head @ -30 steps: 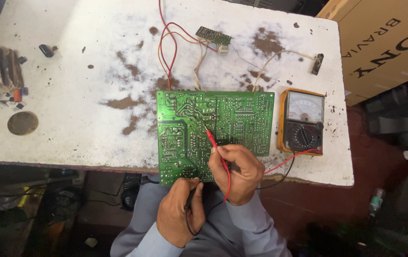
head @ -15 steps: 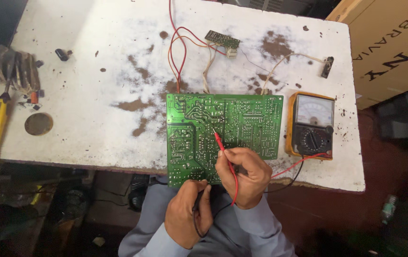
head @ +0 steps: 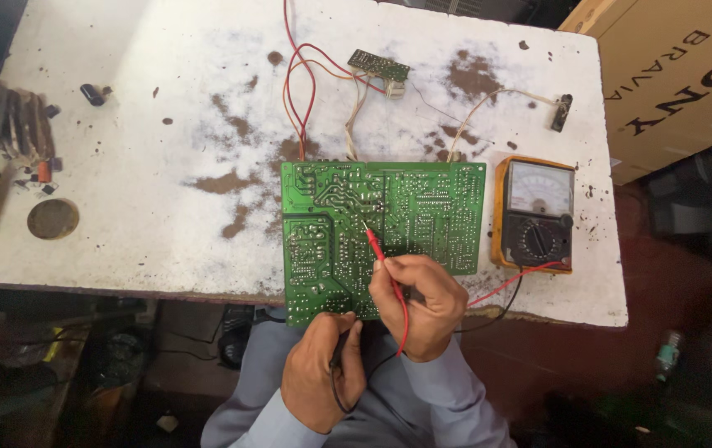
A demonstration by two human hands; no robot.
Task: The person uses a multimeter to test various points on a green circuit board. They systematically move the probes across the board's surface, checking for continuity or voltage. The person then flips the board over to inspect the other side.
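Two hands clamp probes: right red, left black, at board's near edge.

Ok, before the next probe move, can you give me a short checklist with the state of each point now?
1. Red probe tip on the green circuit board: ok, held by the right hand.
2. Black probe in the left hand, tip at the board's near edge: contact cannot tell, the fingers hide it.
3. Board flat on the white table: not ok, its near left corner hangs over the edge.
4. Meter face-up beside the board, dial in view: ok.
5. Meter needle reading: cannot tell, too small.
6. Red and black leads run from the meter to the hands, untangled: ok.
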